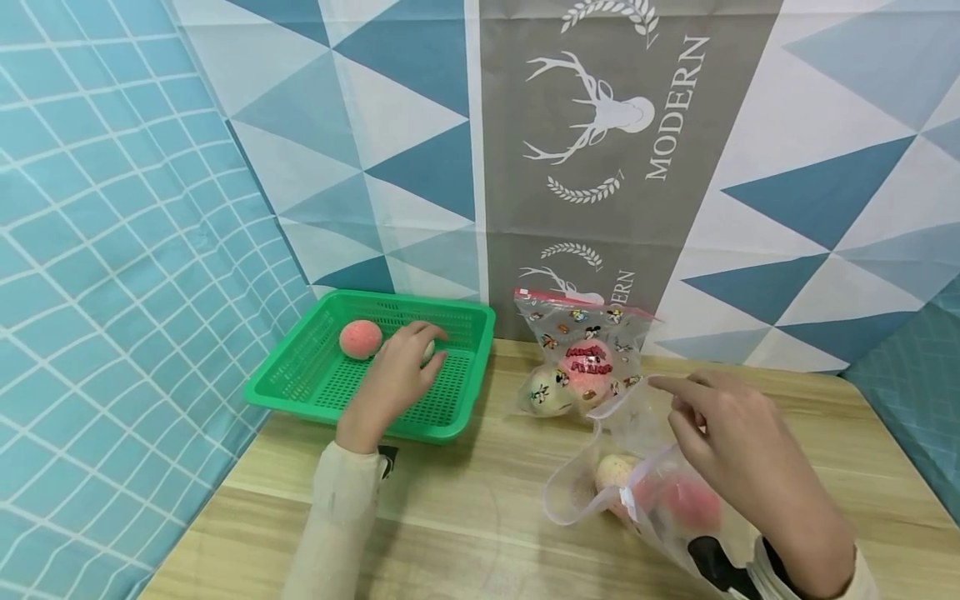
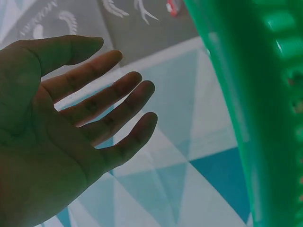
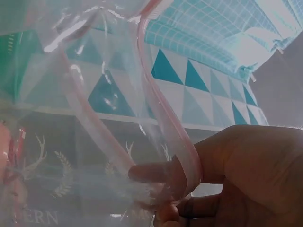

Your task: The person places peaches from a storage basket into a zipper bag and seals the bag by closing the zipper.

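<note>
My left hand (image 1: pixel 400 367) is over the green basket (image 1: pixel 442 433), its fingers relaxed and parted near a pale green ball (image 1: pixel 429 352) that it partly covers. In the left wrist view the palm is bare. A pink, rough-textured ball (image 1: pixel 361 340) lies left of that hand in the basket. On the right, my right hand (image 1: pixel 738 442) pinches the rim of a clear zip bag (image 3: pixel 165 118) between thumb and fingers, and the bag's mouth gapes wide. Inside it are a pale yellow ball (image 1: pixel 615 472) and a pink ball (image 1: pixel 692 502).
A second zip bag (image 1: pixel 555 321) with a red top and cartoon prints stands behind, holding a pink ball (image 1: pixel 587 375) and a pale one (image 1: pixel 546 393). All rest on a wooden table (image 1: pixel 450 533) against a patterned backdrop (image 1: pixel 420 142). A blue checked cloth (image 1: pixel 112 250) hangs at the left.
</note>
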Available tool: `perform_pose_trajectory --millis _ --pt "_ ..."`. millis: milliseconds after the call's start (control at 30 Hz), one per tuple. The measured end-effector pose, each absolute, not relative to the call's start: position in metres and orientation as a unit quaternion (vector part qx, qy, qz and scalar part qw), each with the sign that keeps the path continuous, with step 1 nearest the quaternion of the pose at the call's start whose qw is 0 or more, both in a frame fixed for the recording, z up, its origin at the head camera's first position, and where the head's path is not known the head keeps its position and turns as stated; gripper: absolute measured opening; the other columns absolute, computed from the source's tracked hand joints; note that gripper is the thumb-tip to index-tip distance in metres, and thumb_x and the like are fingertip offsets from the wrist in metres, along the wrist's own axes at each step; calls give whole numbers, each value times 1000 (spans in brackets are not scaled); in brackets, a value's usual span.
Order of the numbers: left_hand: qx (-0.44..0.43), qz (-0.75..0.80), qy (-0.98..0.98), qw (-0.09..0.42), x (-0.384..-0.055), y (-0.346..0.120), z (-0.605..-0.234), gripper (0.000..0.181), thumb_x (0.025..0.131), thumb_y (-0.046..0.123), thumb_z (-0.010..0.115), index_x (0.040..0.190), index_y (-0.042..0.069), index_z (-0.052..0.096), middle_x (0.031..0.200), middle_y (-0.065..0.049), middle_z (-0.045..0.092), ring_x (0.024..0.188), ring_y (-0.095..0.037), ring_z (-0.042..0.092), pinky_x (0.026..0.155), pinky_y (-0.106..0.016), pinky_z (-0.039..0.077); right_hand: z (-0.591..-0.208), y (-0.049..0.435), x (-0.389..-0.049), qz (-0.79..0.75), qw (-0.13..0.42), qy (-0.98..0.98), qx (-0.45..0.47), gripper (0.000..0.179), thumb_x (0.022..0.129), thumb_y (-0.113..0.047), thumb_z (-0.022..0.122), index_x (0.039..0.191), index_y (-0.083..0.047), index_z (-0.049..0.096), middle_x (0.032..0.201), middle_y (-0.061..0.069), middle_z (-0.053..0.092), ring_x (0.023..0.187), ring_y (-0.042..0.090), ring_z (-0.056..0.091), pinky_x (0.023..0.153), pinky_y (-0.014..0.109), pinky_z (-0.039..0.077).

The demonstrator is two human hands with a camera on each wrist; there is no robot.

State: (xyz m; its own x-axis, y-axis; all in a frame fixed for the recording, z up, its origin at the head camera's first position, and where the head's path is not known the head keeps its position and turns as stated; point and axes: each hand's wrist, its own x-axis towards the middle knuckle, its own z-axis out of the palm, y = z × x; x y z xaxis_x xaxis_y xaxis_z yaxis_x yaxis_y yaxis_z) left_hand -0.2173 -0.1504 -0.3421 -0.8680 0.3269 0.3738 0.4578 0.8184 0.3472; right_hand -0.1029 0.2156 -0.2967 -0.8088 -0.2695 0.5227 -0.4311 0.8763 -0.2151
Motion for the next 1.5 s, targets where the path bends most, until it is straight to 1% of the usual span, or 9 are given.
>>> perform_pose_trajectory --millis 67,167,300,500,700,1067,1300,1400,1500 --pt "-195 -222 -945 144 -222 -155 -345 24 96 12 65 119 4 67 127 -15 60 120 -34 56 91 -48 52 -296 217 -102 164 239 -939 184 37 80 3 59 113 -5 73 76 -4 53 61 9 41 52 25 34" --pt "-181 -222 -948 138 -229 -161 -350 27 97 12 64 122 2 65 129 -17 58 120 -36 54 89 -49 52 -295 221 -100 172 213 -947 166 43 81 3 60 124 -1 66 86 3 58 67 11 47 57 30 40" --pt "-172 -214 -954 124 -238 -168 -359 37 97 13 63 131 2 59 136 -21 53 123 -39 52 91 -51 51 -294 225 -98 183 202 -950 156 52 81 4 59 132 1 59 98 10 60 72 14 53 57 31 44" --pt "-150 -230 -958 78 -248 -176 -373 56 97 15 65 148 8 42 150 -22 38 131 -41 44 95 -58 46 -293 226 -99 181 216 -943 175 52 79 5 58 131 -1 61 97 6 59 70 10 51 55 27 42" --pt "-143 -235 -960 54 -258 -180 -385 64 97 20 66 153 14 36 155 -21 30 138 -44 34 96 -63 43 -292 226 -100 175 209 -944 185 49 80 4 59 129 -1 62 95 3 60 70 9 51 56 28 42" --pt "-133 -210 -968 43 -271 -185 -400 64 95 20 70 149 4 39 149 -25 35 133 -48 39 98 -66 40 -296 228 -98 181 211 -941 195 49 80 5 60 128 -4 63 94 -2 59 70 3 49 56 26 42" --pt "-115 -193 -975 -2 -276 -185 -397 70 97 18 66 154 3 30 155 -29 29 137 -50 34 103 -70 33 -295 229 -98 178 189 -946 194 49 82 4 60 130 -5 62 96 -2 58 71 3 50 57 26 43" --pt "-102 -174 -979 14 -274 -183 -399 70 99 21 63 155 1 27 151 -31 33 133 -53 36 102 -72 30 -295 229 -98 178 178 -949 190 49 83 3 60 131 -6 61 98 -2 58 72 3 50 57 27 43" --pt "-84 -143 -985 40 -270 -183 -403 65 100 22 60 152 -2 31 142 -36 35 126 -56 38 96 -72 34 -295 228 -98 179 179 -947 197 49 83 2 61 132 -7 61 98 -3 58 72 2 50 58 27 43"
